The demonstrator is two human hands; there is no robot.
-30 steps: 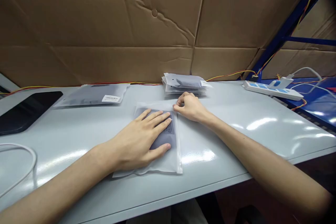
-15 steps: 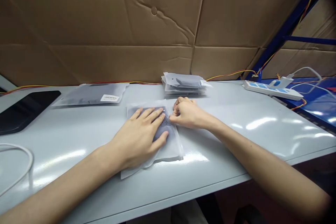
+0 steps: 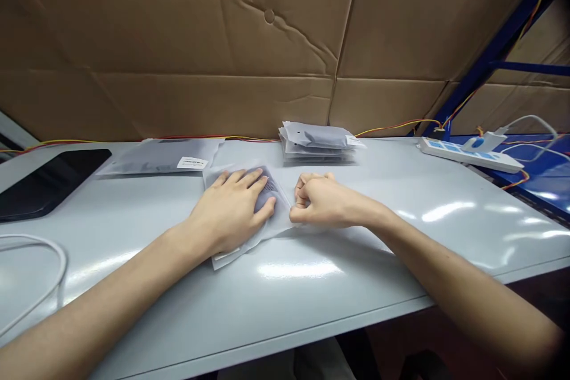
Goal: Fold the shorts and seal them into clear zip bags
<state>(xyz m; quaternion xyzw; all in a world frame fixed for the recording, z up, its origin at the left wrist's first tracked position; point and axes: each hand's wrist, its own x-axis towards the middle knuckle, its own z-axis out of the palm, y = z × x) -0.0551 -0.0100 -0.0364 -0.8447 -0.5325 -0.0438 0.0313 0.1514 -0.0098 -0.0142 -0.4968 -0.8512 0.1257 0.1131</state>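
Left hand (image 3: 231, 214), which I see spread flat, presses the bag (image 3: 271, 222) onto the table (image 3: 401, 249). Right hand (image 3: 323, 200) is fisted, pinching the bag's right edge.

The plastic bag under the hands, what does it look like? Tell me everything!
The plastic bag is frosted and see-through, with something flat and dark grey inside. It lies flat and slightly askew on the pale table. The left hand presses down on it, and the right hand pinches its right edge.
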